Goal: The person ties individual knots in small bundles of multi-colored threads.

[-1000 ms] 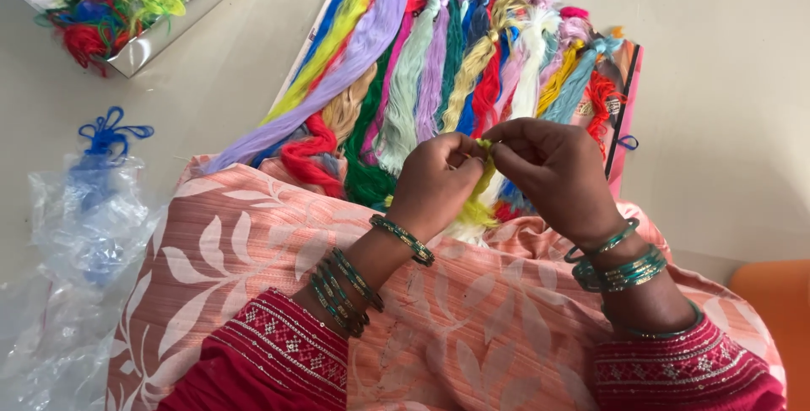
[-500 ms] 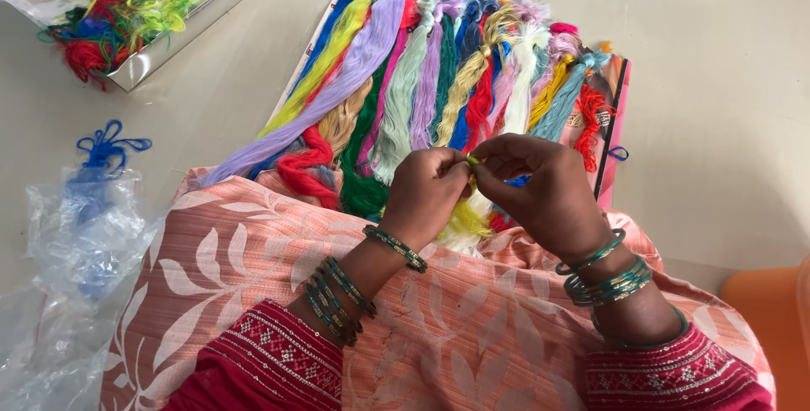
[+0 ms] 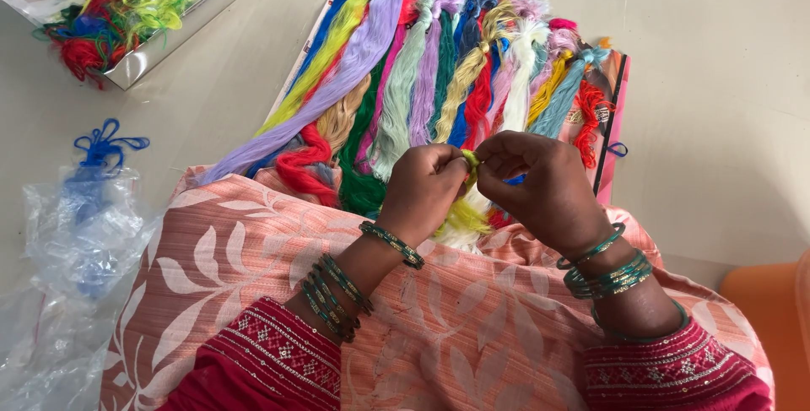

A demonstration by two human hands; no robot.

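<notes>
My left hand (image 3: 424, 190) and my right hand (image 3: 544, 187) meet over my lap, both pinching a small yellow-green thread skein (image 3: 469, 162) between the fingertips. Its loose yellow end (image 3: 461, 217) hangs down below the hands. Just beyond them lies a fanned row of many coloured thread skeins (image 3: 439, 82) in lilac, green, yellow, blue, red and white, spread on a pink card (image 3: 614, 116). Both wrists carry green bangles.
A peach leaf-patterned cloth (image 3: 253, 276) covers my lap. A clear plastic bag (image 3: 76, 242) with blue thread (image 3: 101, 145) lies at the left. A shiny tray (image 3: 160, 48) with tangled bright threads (image 3: 118, 10) sits at the top left on the pale floor. An orange object (image 3: 768, 327) shows at the right edge.
The hands have stayed together on the yellow-green skein, with the fingers shifting slightly along it. The view has drifted a little; the spread skeins have not moved.
</notes>
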